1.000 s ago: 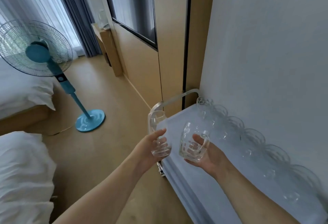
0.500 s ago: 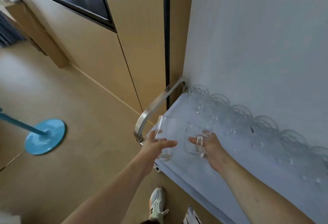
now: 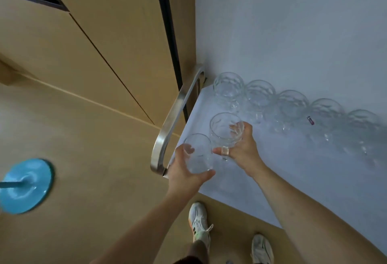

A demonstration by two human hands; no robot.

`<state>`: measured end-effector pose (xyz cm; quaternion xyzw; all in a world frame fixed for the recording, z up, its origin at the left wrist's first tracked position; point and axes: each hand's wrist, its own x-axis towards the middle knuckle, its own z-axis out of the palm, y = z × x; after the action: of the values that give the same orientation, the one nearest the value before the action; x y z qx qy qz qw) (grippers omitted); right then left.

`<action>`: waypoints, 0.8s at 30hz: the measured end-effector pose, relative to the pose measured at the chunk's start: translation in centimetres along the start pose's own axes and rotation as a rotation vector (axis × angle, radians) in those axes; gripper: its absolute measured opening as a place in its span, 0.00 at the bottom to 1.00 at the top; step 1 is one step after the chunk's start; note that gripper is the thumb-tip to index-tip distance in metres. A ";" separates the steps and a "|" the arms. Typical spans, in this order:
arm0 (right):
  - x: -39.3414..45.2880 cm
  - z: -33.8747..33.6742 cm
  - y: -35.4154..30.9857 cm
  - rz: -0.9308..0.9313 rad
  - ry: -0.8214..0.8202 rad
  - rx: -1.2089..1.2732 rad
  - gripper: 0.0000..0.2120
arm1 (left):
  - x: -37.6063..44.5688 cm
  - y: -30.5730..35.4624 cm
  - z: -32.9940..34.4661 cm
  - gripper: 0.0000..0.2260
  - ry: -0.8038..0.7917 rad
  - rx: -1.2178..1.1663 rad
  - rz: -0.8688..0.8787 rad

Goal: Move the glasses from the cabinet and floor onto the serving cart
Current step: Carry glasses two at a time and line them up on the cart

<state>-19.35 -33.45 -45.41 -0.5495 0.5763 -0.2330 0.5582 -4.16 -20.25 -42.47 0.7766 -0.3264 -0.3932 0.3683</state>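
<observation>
We hold two clear glasses over the white serving cart (image 3: 272, 180) at its nine o'clock end: left hand (image 3: 184, 171) wrapped round a plain tumbler (image 3: 198, 152), right hand (image 3: 243, 146) round a handled mug (image 3: 225, 132). They nearly touch; lowered together they could clink and chip, or the tumbler could tip off the edge by the steel handle (image 3: 173, 121).

Row of glasses (image 3: 293, 104) along the wall gets mushy toward the right of the serving cart (image 3: 272, 180), the last ones melt into the white top so I can't count them. Cart's right end and the fan base (image 3: 25, 186) left of it are cropped off.
</observation>
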 end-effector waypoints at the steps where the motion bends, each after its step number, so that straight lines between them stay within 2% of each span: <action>1: 0.0 0.1 -0.2 -0.023 0.002 -0.016 0.50 | 0.3 -0.1 0.1 0.35 0.005 0.000 0.011; 5: 0.5 0.5 -0.9 -0.145 0.055 -0.086 0.43 | 1.1 -0.6 0.4 0.36 0.027 -0.031 0.016; 9: 1.1 0.9 -0.7 -0.119 0.082 -0.116 0.47 | 1.5 -1.1 0.6 0.35 0.046 -0.058 0.023; 13: 2.2 1.1 -0.8 -0.122 0.129 -0.148 0.46 | 1.3 -2.0 0.7 0.36 0.072 -0.081 0.032; 21: 3.6 0.4 -0.4 -0.098 0.134 0.033 0.32 | -0.1 -3.6 1.3 0.37 0.069 -0.083 0.093; 24: 3.8 -0.2 0.3 -0.044 0.046 0.149 0.33 | -1.1 -4.1 1.6 0.37 0.050 -0.080 0.106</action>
<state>-18.78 -36.82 -47.10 -0.5133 0.5577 -0.3002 0.5791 -5.16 -17.72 -46.10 0.7524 -0.3418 -0.3664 0.4276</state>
